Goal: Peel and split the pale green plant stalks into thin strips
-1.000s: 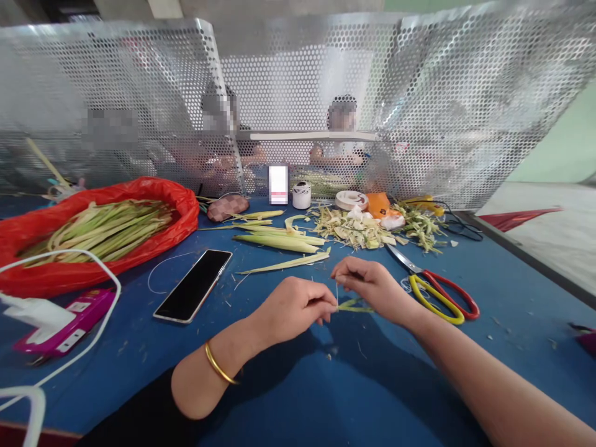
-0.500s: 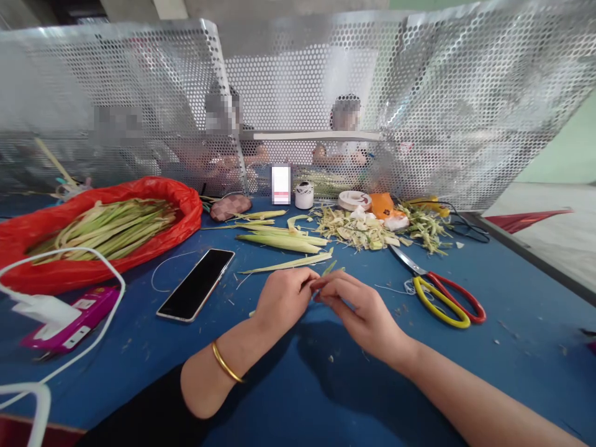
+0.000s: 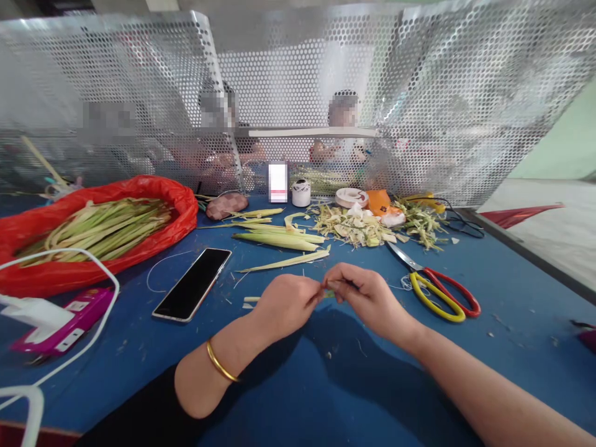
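My left hand (image 3: 289, 305) and my right hand (image 3: 370, 305) meet above the blue table. Their fingertips pinch a small green piece of leaf (image 3: 329, 293), mostly hidden by the fingers. A pale cut strip (image 3: 251, 300) lies just beyond my left wrist. Long pale-green husk-like leaves (image 3: 274, 239) are spread in front of the hands. Scissors with one yellow and one red handle (image 3: 426, 279) rest to the right, blades pointing away, with thin white thread (image 3: 406, 282) beside them.
On the left are a red bag (image 3: 190, 208) of long leaves, a black phone (image 3: 193, 285) and a purple power strip (image 3: 86, 310) with a white cable. Shredded trimmings (image 3: 349, 225), a tape roll (image 3: 351, 197) and a white spool (image 3: 301, 194) lie before the perforated metal screen (image 3: 298, 74); people sit behind it.
Both hands have shifted slightly, and the right fingers are now bent more tightly around the green piece. The pale cut strip by the left wrist shows more. The view has moved a little.
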`<state>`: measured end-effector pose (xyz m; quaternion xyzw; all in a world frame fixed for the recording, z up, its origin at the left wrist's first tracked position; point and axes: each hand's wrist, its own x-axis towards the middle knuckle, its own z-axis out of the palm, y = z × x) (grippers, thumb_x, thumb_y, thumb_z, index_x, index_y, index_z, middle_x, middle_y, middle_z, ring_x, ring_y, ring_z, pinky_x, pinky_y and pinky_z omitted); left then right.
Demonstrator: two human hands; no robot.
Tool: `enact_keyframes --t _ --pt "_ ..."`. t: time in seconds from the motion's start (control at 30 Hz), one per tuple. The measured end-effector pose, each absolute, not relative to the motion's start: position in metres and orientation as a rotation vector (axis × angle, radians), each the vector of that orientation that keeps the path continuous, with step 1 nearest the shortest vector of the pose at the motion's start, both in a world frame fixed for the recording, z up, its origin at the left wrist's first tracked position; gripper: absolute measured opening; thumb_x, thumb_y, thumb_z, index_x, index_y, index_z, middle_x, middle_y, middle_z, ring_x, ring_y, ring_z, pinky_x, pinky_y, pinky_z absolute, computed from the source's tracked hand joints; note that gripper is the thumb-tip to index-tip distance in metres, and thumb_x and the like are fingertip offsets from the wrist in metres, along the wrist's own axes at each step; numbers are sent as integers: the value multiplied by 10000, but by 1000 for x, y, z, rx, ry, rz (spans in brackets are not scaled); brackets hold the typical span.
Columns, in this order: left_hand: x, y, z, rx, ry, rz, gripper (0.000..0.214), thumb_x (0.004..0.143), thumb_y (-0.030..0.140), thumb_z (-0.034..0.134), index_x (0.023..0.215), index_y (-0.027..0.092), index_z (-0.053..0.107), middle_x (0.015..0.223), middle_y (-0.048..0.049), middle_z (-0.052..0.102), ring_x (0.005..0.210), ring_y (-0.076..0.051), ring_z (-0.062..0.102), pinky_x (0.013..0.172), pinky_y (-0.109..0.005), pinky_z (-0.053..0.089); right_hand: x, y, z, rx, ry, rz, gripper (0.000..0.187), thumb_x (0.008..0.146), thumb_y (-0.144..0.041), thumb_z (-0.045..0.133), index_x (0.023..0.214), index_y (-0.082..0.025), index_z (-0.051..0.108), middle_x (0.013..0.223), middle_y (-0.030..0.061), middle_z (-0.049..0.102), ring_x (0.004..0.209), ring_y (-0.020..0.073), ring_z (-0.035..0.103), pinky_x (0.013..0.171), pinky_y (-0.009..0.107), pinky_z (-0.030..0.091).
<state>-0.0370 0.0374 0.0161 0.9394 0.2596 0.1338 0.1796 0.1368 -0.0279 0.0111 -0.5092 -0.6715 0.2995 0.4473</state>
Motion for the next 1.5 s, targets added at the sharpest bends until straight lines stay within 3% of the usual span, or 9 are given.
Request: enact_keyframes --t 0.13,0.27,0.4,0.6,0.77,1.0,1.23,1.5 --pt "-37 34 30 2178 578 311 166 838 194 528 786 178 685 702 -17 709 644 -141 658 635 -217 477 155 -15 11 -1381 -1513 905 158 802 -311 583 735 -171 612 702 7 606 602 121 493 583 254 408" --pt "-36 36 33 1925 796 561 163 835 259 545 768 168 662 694 -14 696 590 -125 645 597 -211 492 156 -9 0 -1435 -1470 1083 158 776 -294 569 704 -157 602 653 8 596 569 120 510 547 245 404" --pt "-35 42 22 1957 997 704 168 825 247 532 779 175 676 695 -12 699 573 -133 650 582 -219 478 139 -17 -4 -1413 -1580 1049 110 772 -168 538 670 -175 580 654 4 576 610 135 537 594 258 434" --pt "-33 43 10 2113 983 617 196 805 220 510 705 180 674 610 5 672 579 -143 631 565 -224 433 122 -32 5 -1150 -1827 542 177 895 -136 459 780 -202 577 940 66 601 875 173 580 783 296 460" --pt "-31 40 7 2196 1017 537 212 804 192 500 725 191 697 644 2 698 606 -141 635 589 -228 414 124 -26 -4 -1176 -1584 914 161 902 -175 475 750 -198 524 735 6 589 730 151 587 703 278 488" --pt "-30 36 6 2534 1170 487 228 810 193 508 724 215 718 708 -30 731 681 -195 657 578 -274 343 123 -29 -5 -1196 -1900 658 211 866 -63 388 772 -202 518 777 24 569 740 154 529 682 273 428" --pt "-30 30 4 2578 1205 359 239 834 253 512 771 227 741 746 -55 744 732 -226 677 579 -285 351 131 -21 -3 -1398 -1667 797 157 828 -147 503 685 -194 552 822 37 640 790 170 582 717 283 443" --pt "-34 37 19 2499 962 200 302 887 251 451 940 229 748 887 -63 754 844 -212 677 688 -259 433 139 -22 -2 -1624 -1759 840 201 792 -79 447 721 -190 599 816 36 703 772 176 610 695 278 434"
